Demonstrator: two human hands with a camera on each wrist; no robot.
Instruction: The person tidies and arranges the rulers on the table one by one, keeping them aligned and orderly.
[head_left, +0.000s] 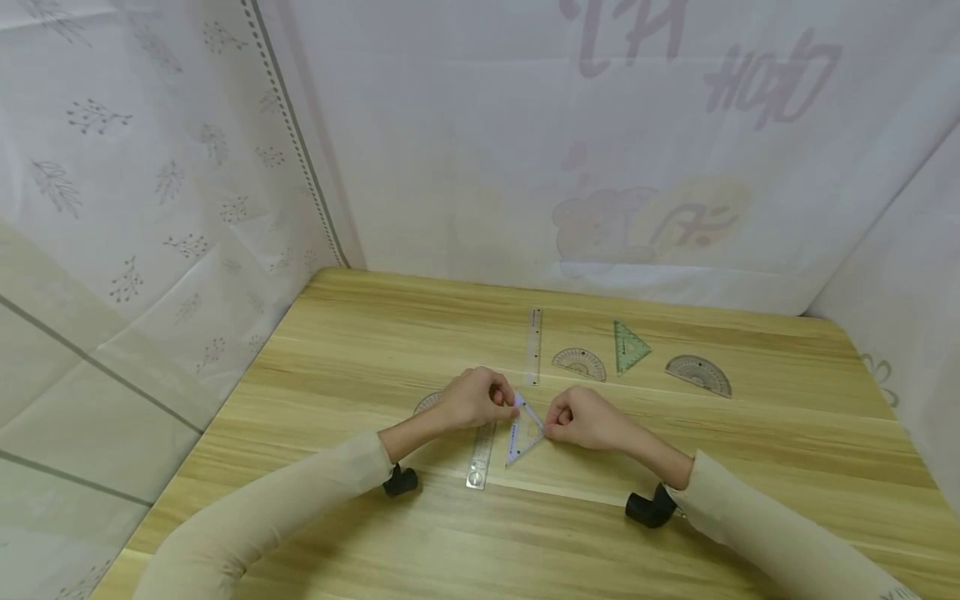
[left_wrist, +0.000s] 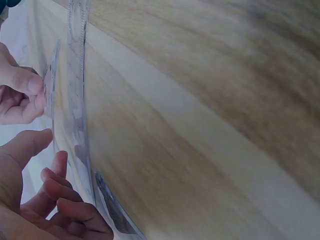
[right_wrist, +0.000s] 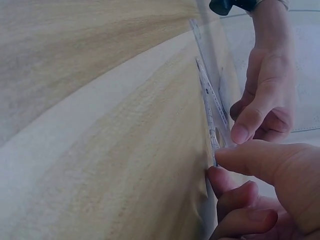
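Observation:
A clear triangular set square with pale lilac edges point(head_left: 515, 440) is between both hands, near the middle of the table. At its upper left corner, my left hand point(head_left: 472, 400) pinches it between thumb and forefinger. From the other side my right hand point(head_left: 588, 419) pinches the right corner, its other fingers curled. In the right wrist view the set square point(right_wrist: 212, 95) appears nearly edge-on, with the right thumb point(right_wrist: 245, 157) at its near end. Below the left hand lies a clear ruler point(head_left: 480, 460), its upper end hidden. A clear protractor point(head_left: 427, 402) is partly covered by the left wrist.
Farther back on the wooden table point(head_left: 420, 325) lie another clear ruler point(head_left: 534, 346), a clear protractor point(head_left: 580, 363), a green set square point(head_left: 628, 347) and a greyish protractor point(head_left: 699, 374). Patterned white cloth point(head_left: 465, 167) hangs behind and beside the table.

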